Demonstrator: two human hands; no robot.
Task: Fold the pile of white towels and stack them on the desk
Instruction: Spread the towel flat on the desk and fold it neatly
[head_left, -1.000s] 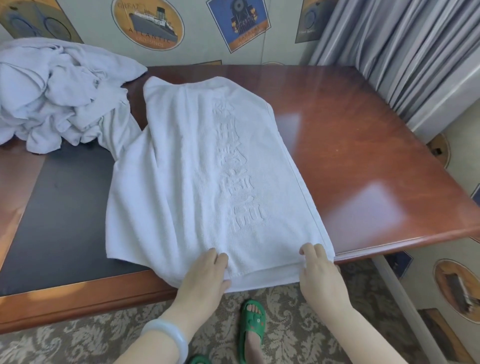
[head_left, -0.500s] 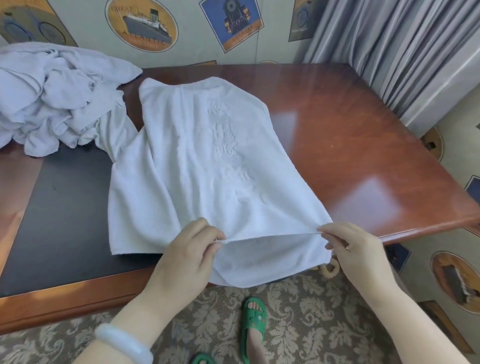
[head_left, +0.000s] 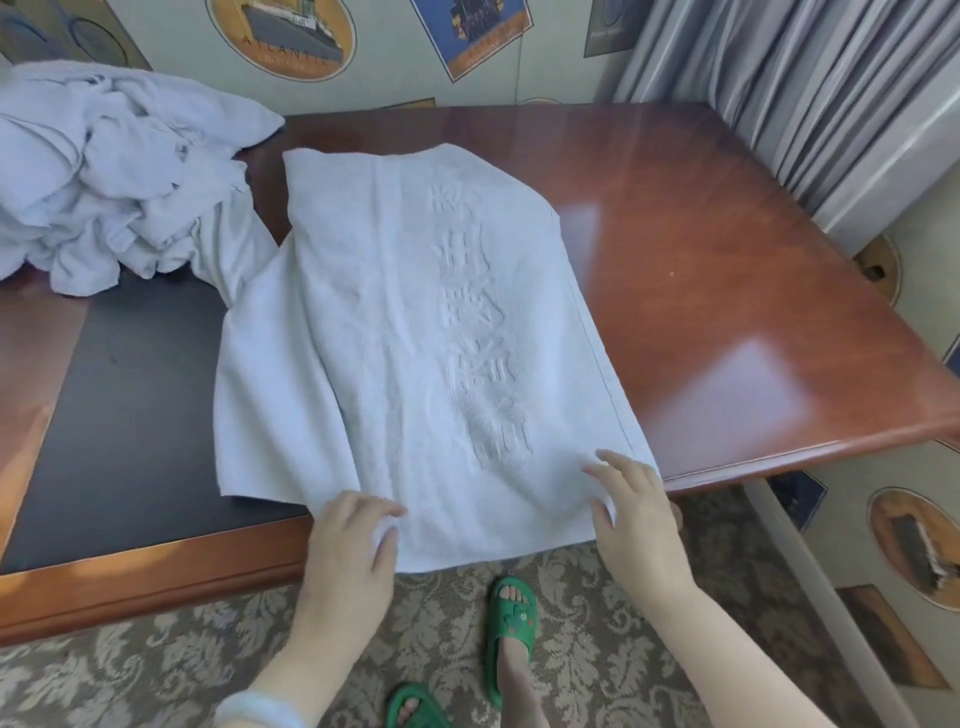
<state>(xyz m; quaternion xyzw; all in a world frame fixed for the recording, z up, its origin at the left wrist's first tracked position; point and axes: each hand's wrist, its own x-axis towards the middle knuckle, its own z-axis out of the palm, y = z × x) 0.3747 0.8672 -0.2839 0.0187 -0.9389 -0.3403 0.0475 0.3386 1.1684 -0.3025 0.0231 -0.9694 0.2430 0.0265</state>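
While the towel lies spread flat on the desk, its long axis runs from the far edge toward the front edge, and its near end hangs a little over the front edge. A line of raised characters runs down the right half of the cloth. The towel's left part lies on the dark pad set into the desk top; its right part lies on bare wood. Left hand: at the near left corner of the towel, fingers bent with tips on the cloth at the desk's front edge; cannot tell whether the thumb pinches the hem from below. Right hand: at the near right corner of the towel, fingers spread wide and slightly bent, tips resting on top of the cloth, thumb lying along the overhanging end; nothing gripped. A pale bracelet sits on the left wrist. The pile of towels, crumpled, occupies the far left corner of the desk, with one trailing end touching the spread towel's left side. Below the front edge: patterned carpet and green slippers. A curtain hangs past the far right corner.
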